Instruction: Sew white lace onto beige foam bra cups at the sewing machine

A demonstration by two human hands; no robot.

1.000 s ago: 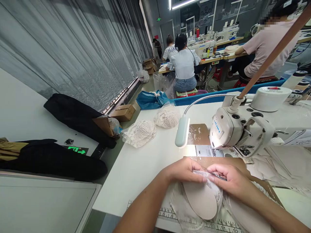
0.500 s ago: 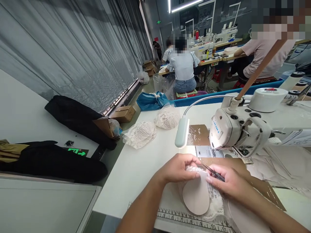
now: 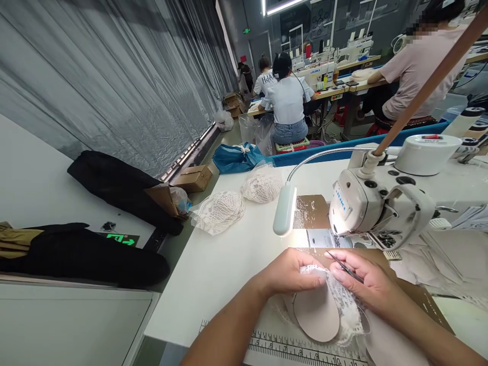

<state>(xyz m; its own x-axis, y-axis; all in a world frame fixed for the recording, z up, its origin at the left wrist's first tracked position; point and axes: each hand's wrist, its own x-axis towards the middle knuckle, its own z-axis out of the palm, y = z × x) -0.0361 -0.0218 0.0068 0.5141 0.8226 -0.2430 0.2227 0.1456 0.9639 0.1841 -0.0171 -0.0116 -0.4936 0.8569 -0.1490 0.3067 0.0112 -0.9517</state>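
Below the sewing machine head (image 3: 348, 203), my left hand (image 3: 295, 274) pinches the top of a pale oval pad (image 3: 317, 315) together with white lace (image 3: 347, 310). The lace spreads to the right of the pad. Closed around dark, pointed metal snips (image 3: 348, 268), my right hand (image 3: 362, 274) is just right of the pinched edge, with the tips pointing up and left. Whether its fingers also touch the lace is hard to tell. Under the work lies a printed ruler strip (image 3: 285, 348).
Two lace cups (image 3: 223, 211) rest on the white table (image 3: 206, 274) at the left. A lamp (image 3: 284, 209) hangs left of the machine. Pale fabric pieces (image 3: 442, 254) lie at the right. Several people sit at machines behind a blue edge.
Both hands, the pad and the lace have shifted slightly right and down. The snips' tips have moved away from the lace edge, up and to the right.
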